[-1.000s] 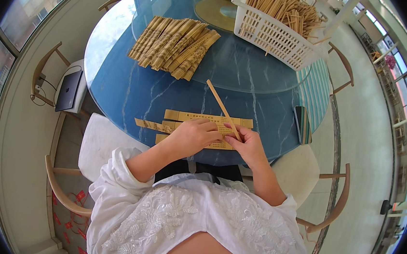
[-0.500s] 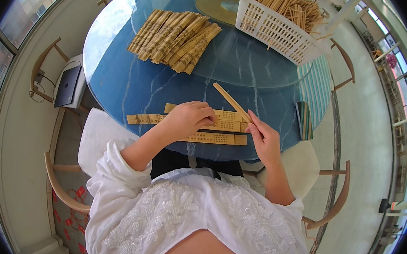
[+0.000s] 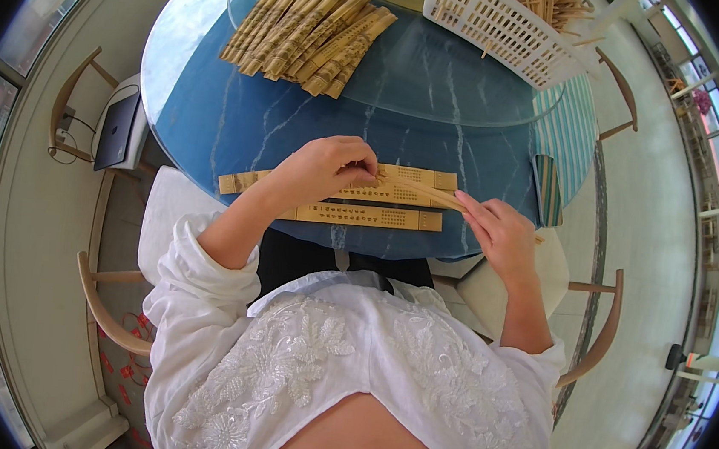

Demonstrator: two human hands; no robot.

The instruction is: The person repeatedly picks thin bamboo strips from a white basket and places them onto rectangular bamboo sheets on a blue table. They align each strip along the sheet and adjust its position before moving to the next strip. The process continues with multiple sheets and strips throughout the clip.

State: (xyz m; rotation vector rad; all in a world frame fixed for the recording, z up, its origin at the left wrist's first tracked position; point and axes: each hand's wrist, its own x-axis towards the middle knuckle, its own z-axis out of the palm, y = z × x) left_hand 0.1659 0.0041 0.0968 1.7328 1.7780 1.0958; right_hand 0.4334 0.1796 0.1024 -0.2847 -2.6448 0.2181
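Observation:
My right hand (image 3: 500, 228) grips a pair of pale wooden chopsticks (image 3: 426, 193) by one end, held low and nearly level over the table. Their other ends point left and reach the fingertips of my left hand (image 3: 339, 165). That hand is closed in a pinch above the paper chopstick sleeves; what lies between its fingertips is hidden. A printed yellow sleeve (image 3: 436, 178) shows between the hands, overlapping others, and the end of one sleeve (image 3: 239, 181) sticks out left of my left wrist. Nearer me lies a separate sleeve (image 3: 369, 217), flat along the table edge.
On the round blue marble-look table (image 3: 298, 142), a fanned pile of patterned paper sleeves (image 3: 307, 36) lies at the far left. A white basket (image 3: 500, 32) of loose chopsticks stands far right. A striped item (image 3: 547, 190) sits at the right edge. A laptop (image 3: 117, 131) rests on a chair.
My right hand has moved right and lowered the chopsticks from a steep slant to nearly level, their ends now at my left fingertips. The view has shifted slightly.

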